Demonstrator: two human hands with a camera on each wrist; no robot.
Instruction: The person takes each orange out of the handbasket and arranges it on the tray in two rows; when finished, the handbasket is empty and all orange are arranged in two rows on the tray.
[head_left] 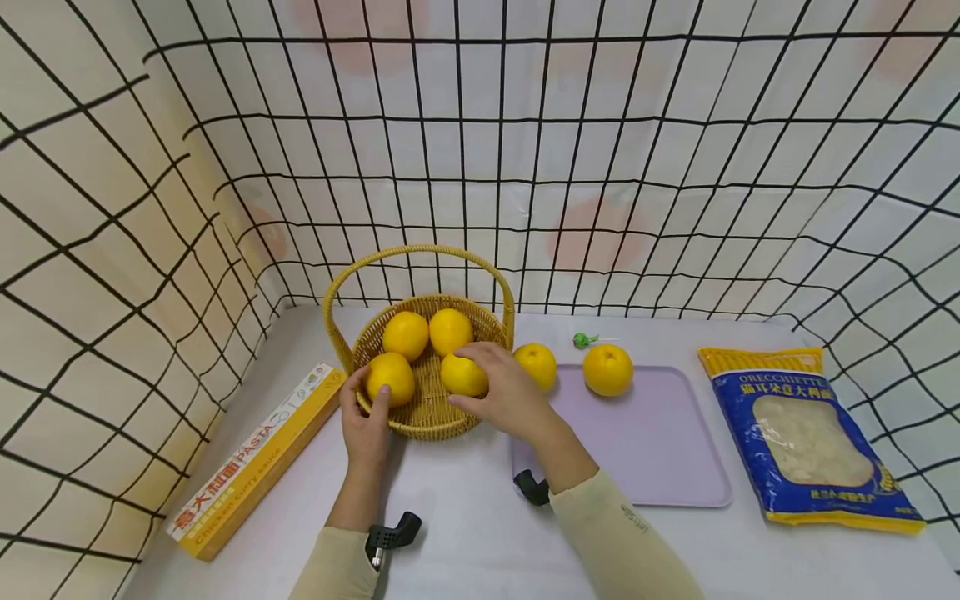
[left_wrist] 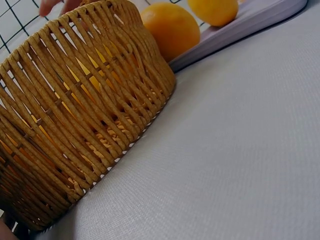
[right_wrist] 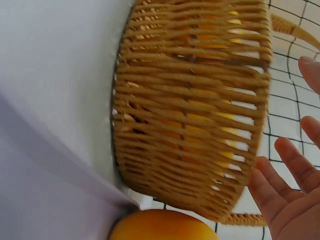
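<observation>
Head view: the basket (head_left: 431,432) stands on the worktop (head_left: 450,533) with four oranges in it. The right orange (head_left: 463,377), at the inner right of the basket, lies just left of the palm of the right hand (head_left: 513,396), with its fingers at the far side and its thumb at the near side. This is the relation that counts: the fruit sits in the mouth of that hand, which is the nearer one, and being round it has no long axis to line up with. The left hand (head_left: 365,429) is at the near left rim, its thumb overlapping the near side of the left orange (head_left: 391,375); I cannot tell whether its fingers grip the rim or the fruit. Right of the basket are two loose oranges, the closer one (head_left: 535,367) just beside it, the other (head_left: 608,370) at the far edge of the tray (head_left: 637,450). Both lie nearer the right hand.

Left wrist view: the basket wall hides most of its fruit, and the left fingers do not show well enough to judge.

Right wrist view: the right fingers are spread wide at the rim, with nothing visible between them; orange colour shows lower, through the weave.
</observation>
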